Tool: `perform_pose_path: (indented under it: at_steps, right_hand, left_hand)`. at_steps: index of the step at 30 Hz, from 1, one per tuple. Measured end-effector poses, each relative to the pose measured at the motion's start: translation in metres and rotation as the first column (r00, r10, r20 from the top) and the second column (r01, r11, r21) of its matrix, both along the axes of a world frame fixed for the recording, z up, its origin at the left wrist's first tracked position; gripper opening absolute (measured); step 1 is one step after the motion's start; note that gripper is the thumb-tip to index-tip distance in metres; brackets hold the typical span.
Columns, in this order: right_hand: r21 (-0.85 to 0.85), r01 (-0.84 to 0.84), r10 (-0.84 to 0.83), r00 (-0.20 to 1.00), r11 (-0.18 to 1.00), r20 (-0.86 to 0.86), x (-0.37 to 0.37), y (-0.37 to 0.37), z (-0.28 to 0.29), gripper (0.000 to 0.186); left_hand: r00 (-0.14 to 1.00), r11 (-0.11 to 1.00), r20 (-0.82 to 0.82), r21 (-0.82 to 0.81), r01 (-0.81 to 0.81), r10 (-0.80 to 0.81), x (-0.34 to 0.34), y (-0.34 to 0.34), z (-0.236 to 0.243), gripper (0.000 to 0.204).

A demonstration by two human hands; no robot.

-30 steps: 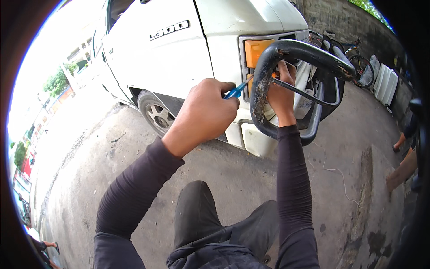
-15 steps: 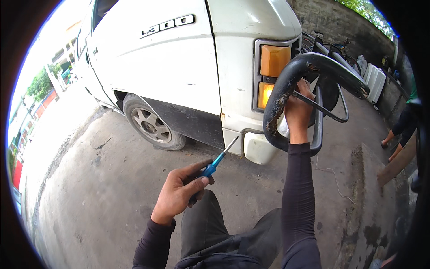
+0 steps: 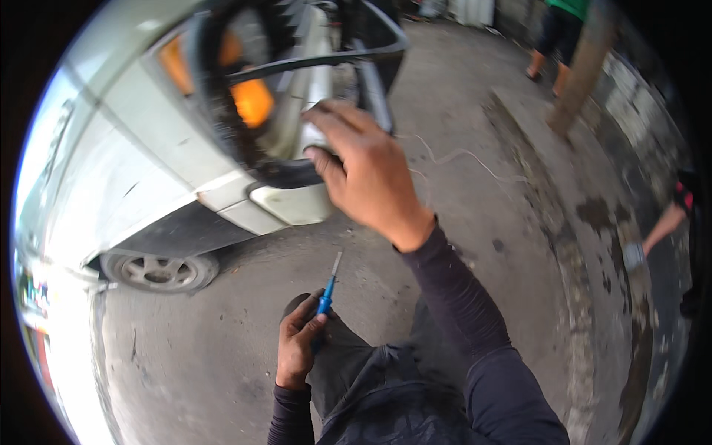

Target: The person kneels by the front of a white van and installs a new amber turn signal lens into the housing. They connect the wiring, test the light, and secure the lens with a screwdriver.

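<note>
Left grip [image 3: 299,345] wrapped a blue screwdriver [image 3: 325,304], shaft [image 3: 337,264] ahead of it, probably for clearance; half-open right grip [image 3: 372,172] had a pale tube [image 3: 319,85] just beyond its fingertips, contact unclear.

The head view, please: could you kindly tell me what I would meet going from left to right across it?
Silver-spoked wheel → lit orange lamp → left hand → blue-handled screwdriver in its grip → right hand → brown post → another person's forearm.
</note>
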State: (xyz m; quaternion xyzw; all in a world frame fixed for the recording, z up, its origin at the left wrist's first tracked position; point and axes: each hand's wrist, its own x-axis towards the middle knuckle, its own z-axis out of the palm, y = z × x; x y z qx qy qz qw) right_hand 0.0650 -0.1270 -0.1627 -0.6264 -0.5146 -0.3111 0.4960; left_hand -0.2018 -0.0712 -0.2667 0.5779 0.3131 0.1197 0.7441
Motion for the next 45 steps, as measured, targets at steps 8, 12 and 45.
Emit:
perform_pose_path:
  at_steps: [8, 12, 45]
  right_hand:
    - [0.093, 0.041, 0.092, 0.034, 0.995, -0.995, -0.092, -0.156, -0.187, 0.046]
    - [0.162, 0.589, 0.374, -0.258, 0.792, -0.891, -0.102, -0.238, -0.164, 0.043]
    - [-0.225, 0.267, -0.047, -0.544, 0.937, -0.838, 0.464, -0.217, -0.108, 0.018]
  left_hand:
    - [0.908, 0.838, -0.12, 0.352, 0.417, -0.402, 0.134, -0.088, -0.085, 0.027]
    - [0.398, 0.363, -0.003, 0.404, 0.84, -0.917, 0.191, -0.117, -0.11, 0.029]
    - [0.868, 0.842, -0.466, 0.389, 0.375, -0.172, 0.688, -0.093, 0.008, 0.035]
